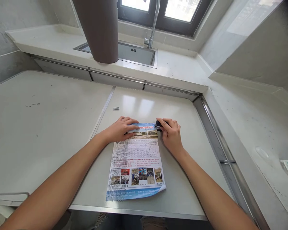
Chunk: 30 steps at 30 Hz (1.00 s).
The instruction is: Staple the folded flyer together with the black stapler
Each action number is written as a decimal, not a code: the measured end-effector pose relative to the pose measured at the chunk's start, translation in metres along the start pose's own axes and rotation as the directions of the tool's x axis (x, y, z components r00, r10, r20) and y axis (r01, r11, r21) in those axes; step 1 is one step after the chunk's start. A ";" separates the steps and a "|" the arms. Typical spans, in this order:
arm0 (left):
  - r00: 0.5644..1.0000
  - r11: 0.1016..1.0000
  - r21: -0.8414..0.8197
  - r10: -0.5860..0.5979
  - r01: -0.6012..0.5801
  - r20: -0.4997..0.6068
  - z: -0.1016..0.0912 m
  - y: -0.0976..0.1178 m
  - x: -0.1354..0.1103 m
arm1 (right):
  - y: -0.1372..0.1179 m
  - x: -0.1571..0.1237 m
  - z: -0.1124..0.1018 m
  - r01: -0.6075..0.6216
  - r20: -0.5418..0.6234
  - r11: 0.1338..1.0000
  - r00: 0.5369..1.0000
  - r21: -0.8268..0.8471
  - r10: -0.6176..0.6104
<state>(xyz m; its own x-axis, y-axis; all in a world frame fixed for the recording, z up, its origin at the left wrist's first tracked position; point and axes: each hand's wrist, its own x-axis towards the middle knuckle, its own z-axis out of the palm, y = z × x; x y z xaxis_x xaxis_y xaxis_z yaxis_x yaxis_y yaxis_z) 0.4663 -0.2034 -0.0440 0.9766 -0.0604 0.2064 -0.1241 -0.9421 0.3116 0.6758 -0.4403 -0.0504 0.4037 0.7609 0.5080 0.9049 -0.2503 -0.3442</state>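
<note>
A printed flyer [139, 156] with blue bands, red and black text and small photos lies on the white table. Its left part is covered with many rows of staples, and its lower right corner curls up. My left hand [123, 129] rests flat on the flyer's upper left, fingers stretched out. At the upper right edge, my right hand [171, 132] is closed around a small black stapler [159, 124], whose jaws meet the paper's edge. Most of the stapler is hidden by my fingers.
Two short strips of staples [116, 109] lie beyond the flyer. Loose staples [33, 104] are scattered on the left table panel. Behind stand a counter with a sink [136, 54], a tap [148, 41] and a thick brown pipe [103, 32]. A raised ledge [254, 127] borders the right.
</note>
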 end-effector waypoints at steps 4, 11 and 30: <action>1.000 1.000 -0.013 0.016 -0.016 -0.005 -0.002 0.000 0.000 | 0.006 0.002 -0.002 -0.048 0.004 0.998 0.999 -0.044 0.048; 1.000 1.000 -0.017 -0.008 0.008 -0.025 -0.007 0.000 -0.001 | 0.018 0.003 -0.007 -0.226 -0.065 0.974 0.972 -0.011 0.225; 0.998 0.983 -0.183 -0.041 0.031 -0.054 0.000 0.018 0.008 | -0.032 -0.008 0.004 -0.006 0.092 0.827 0.994 0.562 -0.056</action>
<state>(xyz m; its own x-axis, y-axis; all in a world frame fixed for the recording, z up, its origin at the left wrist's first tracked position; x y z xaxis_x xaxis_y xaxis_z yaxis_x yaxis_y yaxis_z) 0.4714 -0.2208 -0.0363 0.9700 -0.0036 0.2431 -0.1240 -0.8674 0.4819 0.6430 -0.4361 -0.0470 0.3384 0.8256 0.4515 0.6708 0.1249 -0.7311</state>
